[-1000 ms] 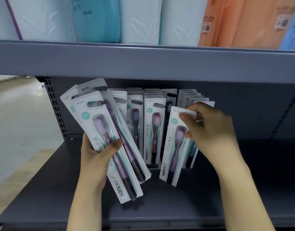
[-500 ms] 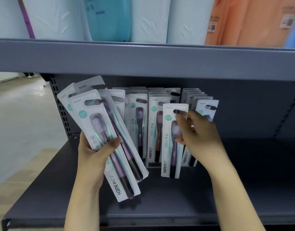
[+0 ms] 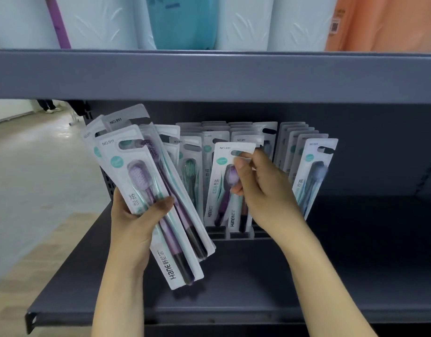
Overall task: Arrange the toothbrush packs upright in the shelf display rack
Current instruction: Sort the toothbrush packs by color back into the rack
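My left hand (image 3: pixel 134 229) grips a fanned bundle of toothbrush packs (image 3: pixel 146 190), tilted to the left in front of the rack. My right hand (image 3: pixel 260 188) pinches the top of one purple-brush pack (image 3: pixel 221 181), which stands nearly upright at the front of a middle slot of the display rack (image 3: pixel 241 235). Rows of packs (image 3: pixel 204 142) stand upright behind it. A blue-brush pack (image 3: pixel 313 171) leans at the front of the rightmost row.
The dark grey shelf board (image 3: pixel 306 276) runs forward and right of the rack. An upper shelf edge (image 3: pixel 209 76) hangs close above, carrying wrapped rolls. A perforated upright (image 3: pixel 107 181) stands left of the rack. Far left on the floor stands a person's legs (image 3: pixel 47 105).
My right hand carried the purple-brush pack from a lower spot in front of the rack up and left into a middle slot, now nearly upright. The left hand's bundle stayed put.
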Action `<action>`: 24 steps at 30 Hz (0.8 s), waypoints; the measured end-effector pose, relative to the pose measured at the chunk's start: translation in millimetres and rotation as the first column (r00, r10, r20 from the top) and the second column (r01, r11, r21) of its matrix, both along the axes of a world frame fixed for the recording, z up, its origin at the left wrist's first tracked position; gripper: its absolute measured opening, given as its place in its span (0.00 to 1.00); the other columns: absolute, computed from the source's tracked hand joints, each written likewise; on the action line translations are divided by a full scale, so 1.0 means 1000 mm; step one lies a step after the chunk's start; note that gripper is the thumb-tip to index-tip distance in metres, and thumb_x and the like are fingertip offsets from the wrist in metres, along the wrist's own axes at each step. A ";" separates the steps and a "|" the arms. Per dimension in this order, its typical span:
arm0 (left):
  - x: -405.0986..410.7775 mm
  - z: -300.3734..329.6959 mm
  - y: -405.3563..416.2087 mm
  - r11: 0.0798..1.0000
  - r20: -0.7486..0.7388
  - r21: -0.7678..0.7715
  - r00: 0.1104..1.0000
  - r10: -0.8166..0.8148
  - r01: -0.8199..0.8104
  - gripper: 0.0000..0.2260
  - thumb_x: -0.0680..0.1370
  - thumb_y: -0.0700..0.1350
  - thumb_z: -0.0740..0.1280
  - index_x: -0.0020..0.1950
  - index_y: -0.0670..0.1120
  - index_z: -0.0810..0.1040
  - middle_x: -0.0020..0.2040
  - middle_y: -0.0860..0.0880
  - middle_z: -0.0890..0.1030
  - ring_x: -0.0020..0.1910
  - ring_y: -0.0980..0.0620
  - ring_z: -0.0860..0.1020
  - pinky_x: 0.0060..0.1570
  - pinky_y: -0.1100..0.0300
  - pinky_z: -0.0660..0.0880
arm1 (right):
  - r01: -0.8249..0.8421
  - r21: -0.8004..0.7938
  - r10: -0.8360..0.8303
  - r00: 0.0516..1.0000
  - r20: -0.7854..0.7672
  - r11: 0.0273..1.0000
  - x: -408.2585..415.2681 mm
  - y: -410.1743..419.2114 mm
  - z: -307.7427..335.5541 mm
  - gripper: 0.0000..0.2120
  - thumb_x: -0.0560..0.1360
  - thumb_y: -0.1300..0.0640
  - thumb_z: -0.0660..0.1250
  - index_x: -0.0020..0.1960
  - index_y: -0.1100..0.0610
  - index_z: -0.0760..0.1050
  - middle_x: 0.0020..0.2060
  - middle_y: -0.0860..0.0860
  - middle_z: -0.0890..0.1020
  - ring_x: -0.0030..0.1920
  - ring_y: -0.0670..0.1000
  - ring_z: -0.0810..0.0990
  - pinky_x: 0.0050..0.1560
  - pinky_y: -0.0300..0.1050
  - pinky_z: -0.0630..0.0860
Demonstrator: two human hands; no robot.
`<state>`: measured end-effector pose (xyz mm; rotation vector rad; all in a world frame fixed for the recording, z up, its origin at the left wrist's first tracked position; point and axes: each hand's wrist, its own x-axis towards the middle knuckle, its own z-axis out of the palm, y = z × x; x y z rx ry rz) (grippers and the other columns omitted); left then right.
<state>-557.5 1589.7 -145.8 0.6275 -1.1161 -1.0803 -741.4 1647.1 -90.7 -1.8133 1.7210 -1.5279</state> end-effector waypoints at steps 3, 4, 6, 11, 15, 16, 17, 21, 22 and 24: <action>0.005 -0.001 -0.003 1.000 0.005 0.001 1.000 0.006 -0.006 0.35 0.55 0.46 0.75 0.60 0.40 0.73 0.43 0.52 0.84 0.43 0.51 0.82 0.46 0.56 0.80 | 0.016 -0.011 -0.017 0.999 -0.051 1.000 0.001 -0.007 -0.006 0.11 0.81 0.51 0.54 0.51 0.58 0.69 0.45 0.43 0.77 0.33 0.34 0.78 0.40 0.32 0.77; 0.006 -0.001 -0.003 1.000 0.007 0.000 1.000 0.005 -0.005 0.34 0.55 0.45 0.75 0.60 0.40 0.73 0.43 0.52 0.84 0.43 0.51 0.82 0.46 0.56 0.80 | 0.021 -0.014 -0.022 0.998 -0.063 1.000 0.001 -0.009 -0.007 0.10 0.81 0.51 0.54 0.50 0.57 0.69 0.45 0.43 0.77 0.33 0.35 0.78 0.39 0.31 0.76; 0.008 -0.002 -0.006 1.000 0.014 -0.004 1.000 0.005 -0.005 0.33 0.55 0.43 0.75 0.59 0.40 0.73 0.43 0.52 0.84 0.42 0.52 0.82 0.45 0.57 0.80 | 0.028 -0.019 -0.030 0.997 -0.074 0.999 0.000 -0.012 -0.008 0.09 0.81 0.51 0.54 0.49 0.56 0.68 0.44 0.43 0.77 0.33 0.35 0.78 0.39 0.31 0.76; 0.011 -0.005 -0.011 1.000 0.011 -0.012 1.000 0.003 -0.003 0.31 0.57 0.37 0.74 0.59 0.39 0.73 0.42 0.54 0.84 0.41 0.54 0.82 0.44 0.59 0.79 | 0.027 0.002 -0.027 0.998 -0.056 1.000 0.001 -0.016 -0.010 0.09 0.81 0.51 0.54 0.49 0.55 0.68 0.41 0.41 0.75 0.34 0.39 0.79 0.40 0.34 0.78; 0.012 -0.005 -0.013 1.000 0.010 -0.009 1.000 -0.004 0.004 0.35 0.56 0.44 0.74 0.61 0.38 0.72 0.43 0.52 0.84 0.42 0.53 0.82 0.44 0.58 0.80 | 0.032 0.009 -0.031 0.998 -0.059 0.999 0.000 -0.019 -0.007 0.13 0.81 0.51 0.53 0.50 0.60 0.69 0.39 0.40 0.75 0.33 0.37 0.79 0.40 0.36 0.79; 0.012 -0.005 -0.014 1.000 0.008 -0.010 1.000 -0.006 0.007 0.35 0.56 0.43 0.75 0.61 0.37 0.72 0.43 0.52 0.84 0.42 0.52 0.82 0.44 0.58 0.80 | 0.033 0.009 -0.032 0.998 -0.059 0.999 -0.001 -0.019 -0.007 0.14 0.81 0.51 0.53 0.51 0.61 0.70 0.38 0.40 0.75 0.33 0.37 0.79 0.40 0.37 0.79; 0.012 -0.005 -0.015 1.000 0.008 -0.009 1.000 -0.007 0.007 0.34 0.56 0.40 0.75 0.61 0.38 0.72 0.43 0.52 0.84 0.41 0.52 0.82 0.44 0.57 0.80 | 0.032 0.012 -0.032 0.998 -0.055 0.999 -0.001 -0.020 -0.006 0.13 0.81 0.51 0.54 0.51 0.61 0.70 0.38 0.40 0.75 0.33 0.39 0.79 0.39 0.36 0.79; 0.012 -0.006 -0.018 1.000 0.006 -0.007 1.000 -0.008 0.008 0.33 0.56 0.43 0.75 0.60 0.39 0.73 0.43 0.53 0.84 0.42 0.53 0.83 0.44 0.58 0.80 | 0.022 0.021 -0.021 0.999 -0.044 1.000 -0.001 -0.021 -0.005 0.11 0.81 0.52 0.54 0.49 0.59 0.69 0.38 0.41 0.75 0.36 0.41 0.80 0.38 0.33 0.78; 0.012 -0.006 -0.018 1.000 0.005 -0.002 1.000 -0.006 0.006 0.34 0.56 0.44 0.75 0.61 0.39 0.73 0.43 0.52 0.84 0.42 0.52 0.83 0.45 0.57 0.80 | 0.022 0.024 -0.021 0.999 -0.048 0.999 -0.001 -0.021 -0.005 0.11 0.81 0.52 0.54 0.49 0.59 0.69 0.38 0.41 0.75 0.36 0.41 0.81 0.39 0.34 0.79; 0.014 -0.007 -0.020 1.000 0.004 0.002 1.000 -0.003 0.003 0.36 0.55 0.45 0.75 0.61 0.36 0.72 0.44 0.51 0.84 0.42 0.51 0.82 0.47 0.55 0.80 | 0.029 0.027 -0.028 0.998 -0.053 0.999 -0.001 -0.023 -0.006 0.12 0.81 0.51 0.54 0.49 0.59 0.69 0.39 0.42 0.76 0.36 0.40 0.81 0.39 0.36 0.79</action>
